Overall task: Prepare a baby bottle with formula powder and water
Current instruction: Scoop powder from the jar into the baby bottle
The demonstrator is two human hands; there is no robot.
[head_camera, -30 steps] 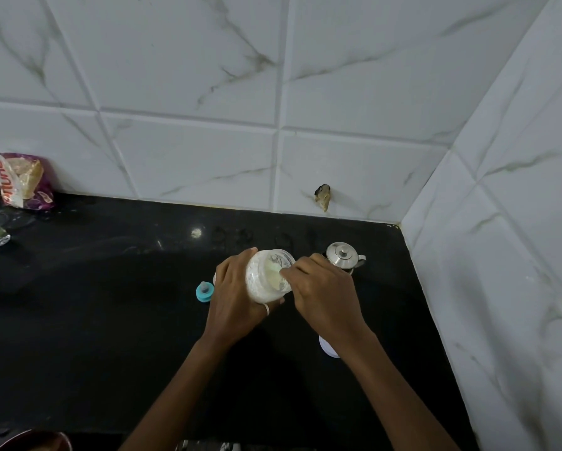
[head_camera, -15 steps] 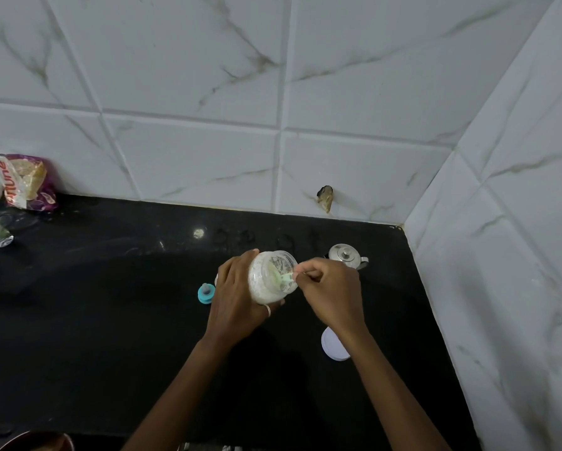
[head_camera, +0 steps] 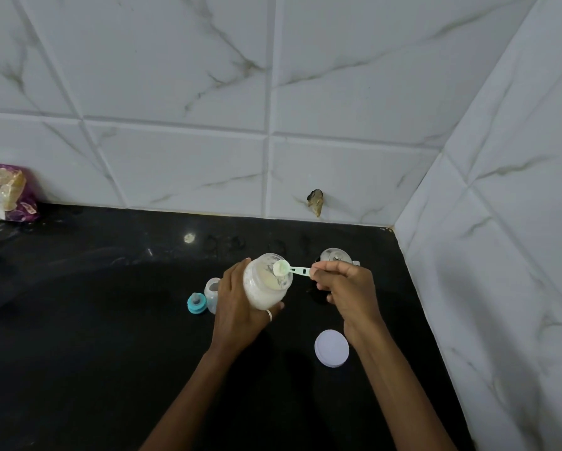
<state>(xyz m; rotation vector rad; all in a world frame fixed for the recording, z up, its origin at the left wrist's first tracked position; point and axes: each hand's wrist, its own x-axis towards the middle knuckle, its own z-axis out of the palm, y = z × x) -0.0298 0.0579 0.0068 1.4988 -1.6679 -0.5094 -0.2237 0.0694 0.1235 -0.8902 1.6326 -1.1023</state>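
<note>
Near the counter's (head_camera: pixel 78 320) back-right corner, left to right: teal bottle cap (head_camera: pixel 196 303) set aside, baby bottle (head_camera: pixel 212 292) upright and open just beside it, likely waiting for powder. Left hand (head_camera: pixel 240 307) wrapped around formula jar (head_camera: pixel 266 283), tilted toward the right hand, probably to ease scooping. Right hand (head_camera: pixel 344 288) pinching scoop (head_camera: pixel 289 269) by its handle, bowl level and heaped at the jar's mouth. Jar lid (head_camera: pixel 331 348) laid flat near the wrist; steel kettle (head_camera: pixel 336 255) behind the knuckles.

Bare counter (head_camera: pixel 94 320) left — steel pot (head_camera: pixel 335 256), perhaps, crowds the corner.
</note>
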